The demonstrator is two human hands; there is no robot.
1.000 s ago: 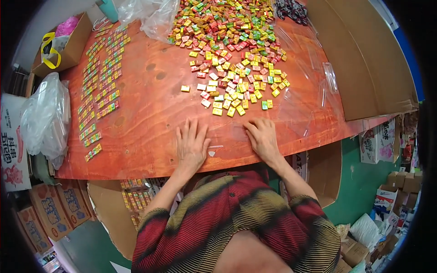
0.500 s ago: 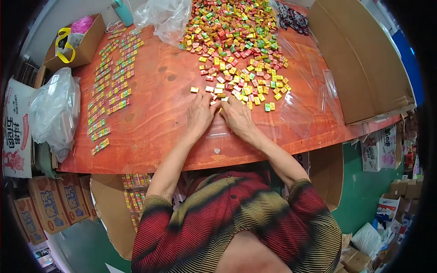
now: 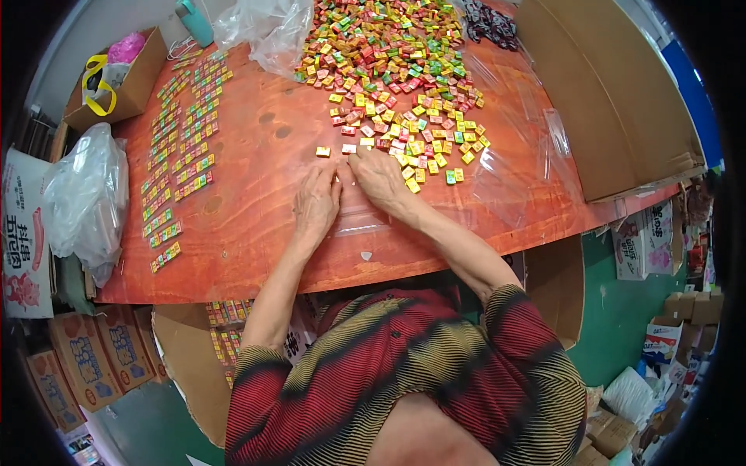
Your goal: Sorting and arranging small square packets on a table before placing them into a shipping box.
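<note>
Both hands work close together over the red table, just below a big heap of small coloured boxes [image 3: 388,46]. My left hand [image 3: 317,203] has its fingers bent and drawn together, pointing away from me; whatever they hold is hidden. My right hand [image 3: 381,182] meets it from the right, fingers curled, its fingertips by a small red-and-white box [image 3: 350,149]. A lone yellow box [image 3: 323,151] lies just beyond my left fingertips. Loose yellow and red boxes [image 3: 420,147] spread to the right of my right hand. Between the hands lies a clear plastic tray [image 3: 359,225], partly covered.
Small boxes in rows [image 3: 198,147] line the table's left side. A cloudy plastic bag [image 3: 87,194] hangs at the left edge, below an open carton [image 3: 128,93]. Clear plastic trays [image 3: 505,186] lie at right, beside a large cardboard box [image 3: 622,101]. A bottle [image 3: 194,22] stands far left.
My right hand has moved left, toward my left hand. The left hand has shifted slightly left and nearer me. The whole view has also shifted a little.
</note>
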